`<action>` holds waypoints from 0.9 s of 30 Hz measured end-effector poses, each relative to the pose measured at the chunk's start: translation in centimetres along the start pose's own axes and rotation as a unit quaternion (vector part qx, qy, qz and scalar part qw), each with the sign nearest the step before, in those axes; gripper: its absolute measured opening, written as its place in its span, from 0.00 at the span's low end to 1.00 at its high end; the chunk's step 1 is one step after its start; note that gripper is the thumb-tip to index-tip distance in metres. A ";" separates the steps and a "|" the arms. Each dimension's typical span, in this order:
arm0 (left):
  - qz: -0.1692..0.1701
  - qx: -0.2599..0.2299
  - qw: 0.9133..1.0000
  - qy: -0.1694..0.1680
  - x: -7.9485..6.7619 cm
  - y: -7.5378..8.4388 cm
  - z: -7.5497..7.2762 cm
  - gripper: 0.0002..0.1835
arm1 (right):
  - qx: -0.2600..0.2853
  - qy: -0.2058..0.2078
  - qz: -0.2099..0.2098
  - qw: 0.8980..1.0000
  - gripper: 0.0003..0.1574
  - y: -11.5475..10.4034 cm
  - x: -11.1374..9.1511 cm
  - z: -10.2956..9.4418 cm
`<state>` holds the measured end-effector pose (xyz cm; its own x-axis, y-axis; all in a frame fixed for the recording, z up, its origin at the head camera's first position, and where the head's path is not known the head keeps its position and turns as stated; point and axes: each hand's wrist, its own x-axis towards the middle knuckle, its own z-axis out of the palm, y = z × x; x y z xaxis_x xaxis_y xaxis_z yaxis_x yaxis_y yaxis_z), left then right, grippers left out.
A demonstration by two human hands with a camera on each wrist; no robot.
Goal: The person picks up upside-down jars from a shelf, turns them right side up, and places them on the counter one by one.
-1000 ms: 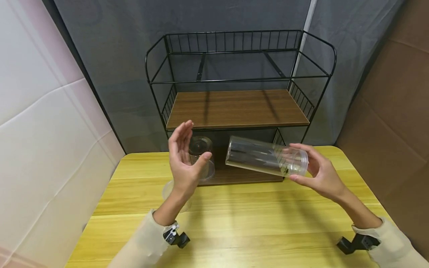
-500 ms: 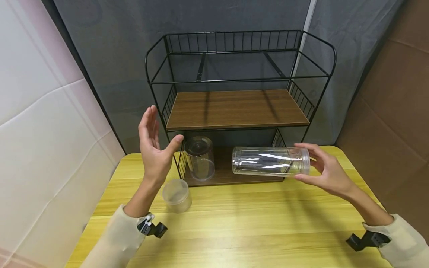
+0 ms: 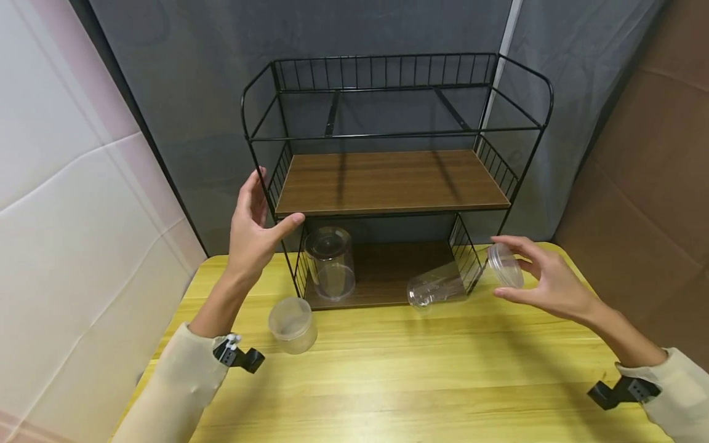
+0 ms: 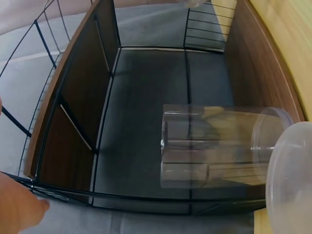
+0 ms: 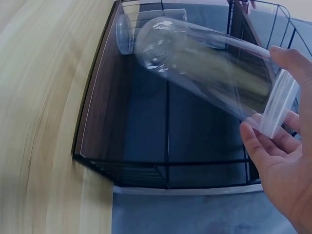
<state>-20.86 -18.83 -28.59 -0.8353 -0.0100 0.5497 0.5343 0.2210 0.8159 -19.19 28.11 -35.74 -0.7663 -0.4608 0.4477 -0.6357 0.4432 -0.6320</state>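
Observation:
My right hand [image 3: 545, 274] pinches the screw-lid end [image 5: 279, 105] of a tall clear plastic jar [image 3: 434, 286] between thumb and fingers. The jar slants, its round base lower and toward the left, overlapping the lower shelf [image 3: 388, 261] at the front right of the black wire rack [image 3: 393, 133]. At the rack's left side, my left hand [image 3: 249, 240] is held with fingers extended behind the front post and the thumb pointing across it near the upper board's corner. A second clear jar [image 3: 330, 264] stands upside down on the lower shelf's left end.
A small frosted plastic tub [image 3: 292, 326] stands on the yellow wood table [image 3: 382, 375], just in front of the rack's left corner. The rack has a brown middle board [image 3: 388, 178] and an open-framed top. White panel at left, brown cardboard [image 3: 648, 184] at right.
The jar in my right hand has swung from level, its base tilting downward toward the front, while the hand moved slightly right. My left hand moved left from the standing jar to the rack's side.

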 end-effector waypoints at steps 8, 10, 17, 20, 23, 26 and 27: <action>-0.017 0.029 0.999 -0.019 1.0 0.3 0.2 0.52 | -0.042 0.003 -0.021 0.999 0.54 1.3 -0.1 -0.8; -0.020 0.034 0.999 -0.021 1.2 0.4 0.2 0.53 | -0.057 0.003 -0.025 0.998 0.53 1.7 -0.3 -1.0; -0.037 0.072 0.996 -0.033 1.6 0.8 0.2 0.54 | -0.124 0.002 0.007 0.992 0.52 3.1 -1.2 -1.5; -0.040 0.078 0.995 -0.039 1.7 0.7 0.2 0.54 | -0.154 -0.003 0.021 0.988 0.51 3.5 -1.6 -1.7; -0.040 0.080 0.995 -0.045 1.7 0.5 0.1 0.54 | -0.186 -0.007 0.028 0.982 0.51 3.7 -1.9 -1.9; -0.040 0.079 0.995 -0.049 1.8 0.3 0.0 0.54 | -0.210 -0.013 0.029 0.977 0.51 4.0 -2.1 -2.0; -0.039 0.077 0.995 -0.050 1.9 0.2 0.0 0.54 | -0.214 -0.016 0.028 0.976 0.50 4.1 -2.1 -2.0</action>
<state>-22.30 -18.82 -27.38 -0.8867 0.0627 0.4580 0.4469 0.3696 0.8147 -20.35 32.46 -37.96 -0.8020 -0.4479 0.3951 -0.5787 0.7463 -0.3287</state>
